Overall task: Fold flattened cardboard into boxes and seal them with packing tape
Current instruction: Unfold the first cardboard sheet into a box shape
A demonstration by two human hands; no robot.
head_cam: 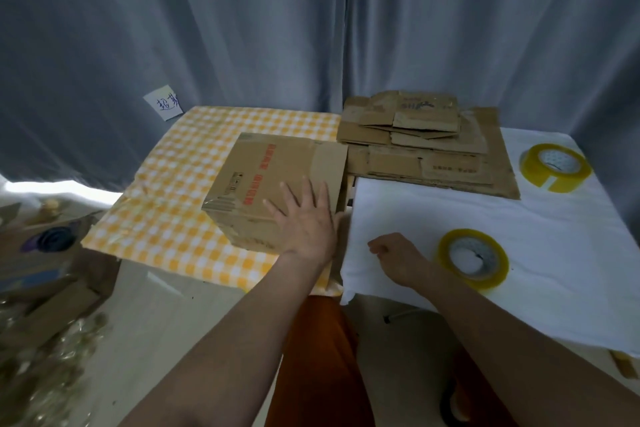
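Observation:
A folded brown cardboard box (263, 180) with red print stands on the yellow checked cloth (180, 163). My left hand (304, 218) lies flat on the box's near right top, fingers straight and spread. My right hand (394, 253) rests on the white cloth (519, 239) with its fingers curled and nothing in them. Just right of that hand lies a yellow tape roll (472, 258). A second tape roll (554, 166) sits at the far right. A stack of flattened cardboard (429, 146) lies behind, between the two cloths.
Grey curtains hang close behind the tables. A paper note (163, 105) is stuck to the curtain at the left. Cardboard scraps and clutter (45, 270) cover the floor on the left. My orange-clad legs (322, 357) are below, between the tables.

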